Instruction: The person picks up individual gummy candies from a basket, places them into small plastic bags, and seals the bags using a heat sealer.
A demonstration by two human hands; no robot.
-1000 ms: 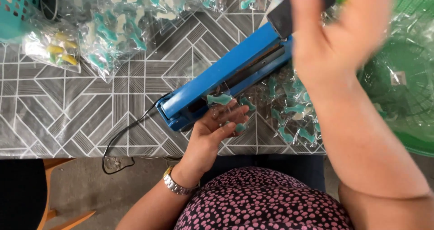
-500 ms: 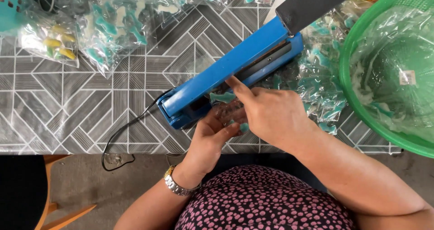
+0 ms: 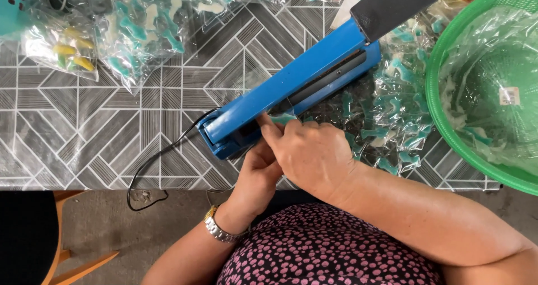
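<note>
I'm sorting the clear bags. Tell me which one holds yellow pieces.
The small clear bag at the table's far left edge, beside the teal basket. The other bags hold teal and white pieces.

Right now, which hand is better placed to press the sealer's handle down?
Right hand, probably: it lies on top, fingers by the blue sealer, free to lift. The left hand sits underneath, holding the small bag at the jaw.

The middle of the table (image 3: 101, 128) out to its left and near edges lies bare, crossed only by a black cord (image 3: 162, 156). Candy bags (image 3: 134, 33) crowd the far edge, the blue sealer (image 3: 302, 78) runs diagonally across the middle, and a green basket (image 3: 443, 122) blocks the right edge.
</note>
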